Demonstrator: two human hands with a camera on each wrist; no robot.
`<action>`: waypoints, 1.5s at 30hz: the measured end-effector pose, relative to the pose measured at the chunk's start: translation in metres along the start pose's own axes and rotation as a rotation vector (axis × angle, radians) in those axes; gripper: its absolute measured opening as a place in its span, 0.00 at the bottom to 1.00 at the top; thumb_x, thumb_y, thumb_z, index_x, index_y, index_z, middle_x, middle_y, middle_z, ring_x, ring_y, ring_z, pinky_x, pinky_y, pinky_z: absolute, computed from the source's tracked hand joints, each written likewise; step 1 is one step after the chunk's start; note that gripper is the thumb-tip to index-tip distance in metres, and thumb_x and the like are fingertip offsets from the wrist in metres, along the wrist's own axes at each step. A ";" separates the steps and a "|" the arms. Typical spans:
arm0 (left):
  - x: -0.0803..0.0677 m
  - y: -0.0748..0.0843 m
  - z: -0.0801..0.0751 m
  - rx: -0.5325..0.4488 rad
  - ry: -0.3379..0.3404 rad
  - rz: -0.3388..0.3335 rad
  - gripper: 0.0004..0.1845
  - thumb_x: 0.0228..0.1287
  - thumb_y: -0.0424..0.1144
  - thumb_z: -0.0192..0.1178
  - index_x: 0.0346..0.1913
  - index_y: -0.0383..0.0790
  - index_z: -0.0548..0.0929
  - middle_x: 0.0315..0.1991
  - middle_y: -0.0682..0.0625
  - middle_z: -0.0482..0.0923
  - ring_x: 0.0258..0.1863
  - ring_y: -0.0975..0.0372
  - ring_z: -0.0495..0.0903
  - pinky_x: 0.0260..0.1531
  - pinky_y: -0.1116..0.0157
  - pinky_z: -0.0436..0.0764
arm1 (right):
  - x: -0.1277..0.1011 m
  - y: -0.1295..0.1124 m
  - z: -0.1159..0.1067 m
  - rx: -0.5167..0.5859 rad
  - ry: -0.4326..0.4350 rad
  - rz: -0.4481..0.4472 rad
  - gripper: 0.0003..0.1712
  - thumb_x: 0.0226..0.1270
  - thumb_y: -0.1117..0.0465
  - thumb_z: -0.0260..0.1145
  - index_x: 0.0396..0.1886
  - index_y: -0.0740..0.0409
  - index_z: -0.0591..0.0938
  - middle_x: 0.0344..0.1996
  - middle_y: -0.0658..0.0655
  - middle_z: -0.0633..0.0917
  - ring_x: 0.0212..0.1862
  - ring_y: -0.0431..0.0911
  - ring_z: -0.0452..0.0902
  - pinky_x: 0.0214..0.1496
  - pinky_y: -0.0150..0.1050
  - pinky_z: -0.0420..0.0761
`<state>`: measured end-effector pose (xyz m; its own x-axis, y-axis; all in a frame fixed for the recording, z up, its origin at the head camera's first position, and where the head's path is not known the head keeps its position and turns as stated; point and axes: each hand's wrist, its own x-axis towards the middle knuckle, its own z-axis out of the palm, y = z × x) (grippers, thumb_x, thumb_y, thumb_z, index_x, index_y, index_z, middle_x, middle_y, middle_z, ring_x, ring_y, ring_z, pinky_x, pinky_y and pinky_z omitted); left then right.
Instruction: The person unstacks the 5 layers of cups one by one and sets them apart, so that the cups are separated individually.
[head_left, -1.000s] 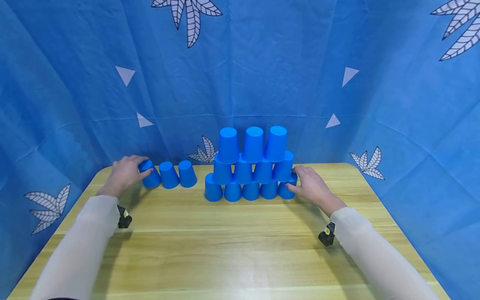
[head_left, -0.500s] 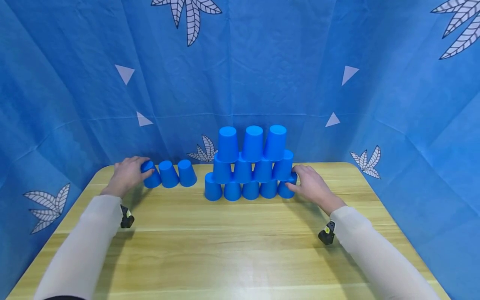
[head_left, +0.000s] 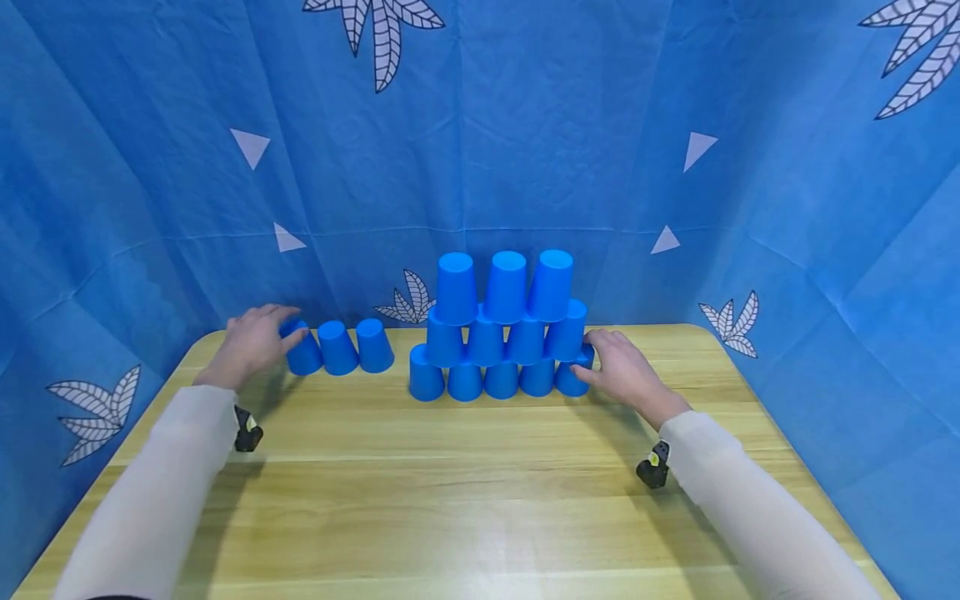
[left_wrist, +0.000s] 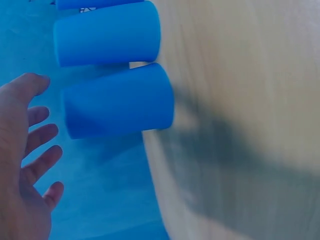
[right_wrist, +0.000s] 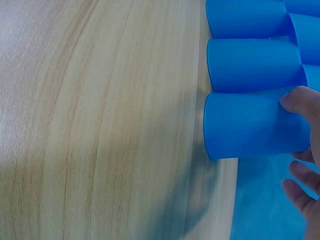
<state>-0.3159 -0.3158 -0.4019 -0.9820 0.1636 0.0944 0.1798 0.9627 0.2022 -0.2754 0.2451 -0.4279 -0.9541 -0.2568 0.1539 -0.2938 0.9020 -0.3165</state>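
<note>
Midway through stacking a pyramid [head_left: 504, 325]: left hand [head_left: 251, 343] spread open, holding nothing, just beside the nearest loose cup [head_left: 303, 353]; right hand [head_left: 626, 373] steadying, thumb on the end base cup [head_left: 573, 377]; next, probably closing round that loose cup and lifting gently.

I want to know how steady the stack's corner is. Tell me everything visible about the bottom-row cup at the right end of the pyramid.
The bottom-right cup is plain blue, smooth, plastic-looking and tapered. It stands upside down, rim on the wooden table, at the end of a five-cup row, close against its neighbour. A second-row cup rests on it. The right hand touches its outer side, thumb on the wall in the right wrist view.
</note>
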 end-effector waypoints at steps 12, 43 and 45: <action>0.000 0.029 -0.027 0.033 0.099 0.131 0.31 0.71 0.56 0.53 0.66 0.37 0.73 0.64 0.33 0.68 0.65 0.37 0.62 0.56 0.35 0.59 | 0.000 0.001 0.000 0.004 0.004 -0.010 0.31 0.64 0.48 0.69 0.58 0.65 0.75 0.50 0.62 0.81 0.52 0.57 0.73 0.56 0.56 0.74; -0.008 0.166 -0.090 0.043 0.157 0.406 0.32 0.69 0.58 0.56 0.69 0.43 0.72 0.66 0.40 0.70 0.68 0.45 0.62 0.63 0.39 0.56 | 0.002 0.004 0.002 0.001 0.017 -0.023 0.30 0.64 0.48 0.69 0.56 0.65 0.75 0.49 0.62 0.81 0.50 0.57 0.74 0.55 0.55 0.75; -0.006 0.174 -0.092 0.048 0.155 0.418 0.32 0.68 0.58 0.56 0.69 0.43 0.72 0.67 0.41 0.70 0.68 0.45 0.62 0.63 0.39 0.56 | 0.002 0.004 0.002 0.002 0.012 -0.021 0.31 0.64 0.47 0.68 0.56 0.65 0.75 0.49 0.62 0.81 0.51 0.57 0.74 0.55 0.55 0.75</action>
<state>-0.2737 -0.1691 -0.2781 -0.8044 0.5102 0.3044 0.5530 0.8302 0.0699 -0.2788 0.2477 -0.4310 -0.9470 -0.2715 0.1715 -0.3139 0.8957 -0.3151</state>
